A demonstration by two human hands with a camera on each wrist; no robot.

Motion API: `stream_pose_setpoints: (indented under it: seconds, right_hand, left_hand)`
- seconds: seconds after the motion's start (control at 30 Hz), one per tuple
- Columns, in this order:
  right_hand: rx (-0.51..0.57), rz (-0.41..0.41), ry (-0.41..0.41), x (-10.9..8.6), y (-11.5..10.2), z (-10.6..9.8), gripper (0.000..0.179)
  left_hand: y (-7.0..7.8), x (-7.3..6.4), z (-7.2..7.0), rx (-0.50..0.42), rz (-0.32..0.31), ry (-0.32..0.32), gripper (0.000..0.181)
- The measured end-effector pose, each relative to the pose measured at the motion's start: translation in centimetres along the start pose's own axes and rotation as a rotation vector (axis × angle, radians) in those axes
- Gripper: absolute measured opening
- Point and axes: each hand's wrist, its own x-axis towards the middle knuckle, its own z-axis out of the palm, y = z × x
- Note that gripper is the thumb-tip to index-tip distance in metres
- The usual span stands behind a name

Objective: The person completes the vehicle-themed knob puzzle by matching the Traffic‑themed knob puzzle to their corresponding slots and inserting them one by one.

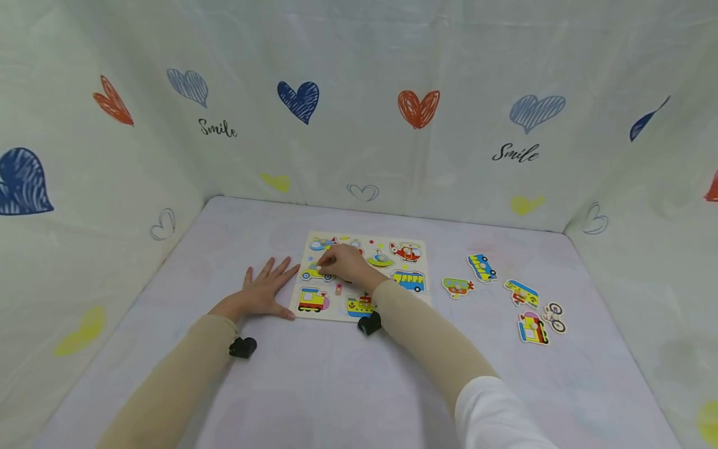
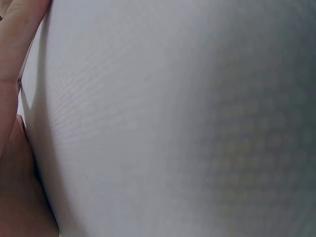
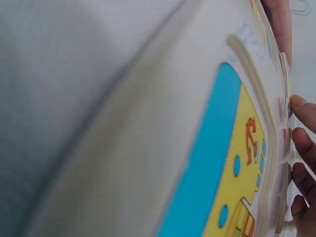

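A wooden puzzle board (image 1: 336, 313) printed with vehicles lies on the table. My right hand (image 1: 349, 263) reaches over it, its fingertips pinching the yellow and blue car piece (image 1: 310, 273) at the left of the board. The curled fingers (image 3: 305, 148) show at the right edge of the right wrist view, low over the board; a ship picture (image 3: 229, 163) is close to that camera. My left hand (image 1: 262, 292) lies flat with its fingers spread, thumb and fingertips at the board's left edge. The left wrist view shows mostly the pale table cover and part of that hand (image 2: 15, 59).
To the right of the board lie several loose pieces: a submarine (image 1: 457, 287), a blue bus (image 1: 481, 268), a ship (image 1: 521, 294), a bicycle (image 1: 555, 317) and a train (image 1: 532, 328). A curtain (image 1: 359, 56) with hearts hangs around the table.
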Motion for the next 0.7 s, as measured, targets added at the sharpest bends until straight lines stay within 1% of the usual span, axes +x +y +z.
stream_pose_setpoints:
  seconds: [0.07, 0.3, 0.6, 0.7]
  right_hand:
    - [-0.009, 0.006, -0.01, 0.09, 0.01, -0.03, 0.017]
    - [-0.1, 0.014, -0.04, 0.32, -0.11, -0.39, 0.013]
    - [-0.147, 0.004, -0.041, 0.56, 0.08, -0.47, 0.015]
    - [-0.138, 0.001, -0.054, 0.44, -0.14, -0.54, 0.017]
  left_hand:
    - [0.1, -0.08, -0.09, -0.005, 0.003, 0.004, 0.115]
    - [0.1, 0.07, 0.13, -0.011, 0.014, 0.008, 0.116]
    - [-0.46, 0.46, 0.5, 0.011, 0.012, 0.015, 0.118]
    - [-0.55, 0.38, 0.56, 0.011, 0.015, 0.019, 0.118]
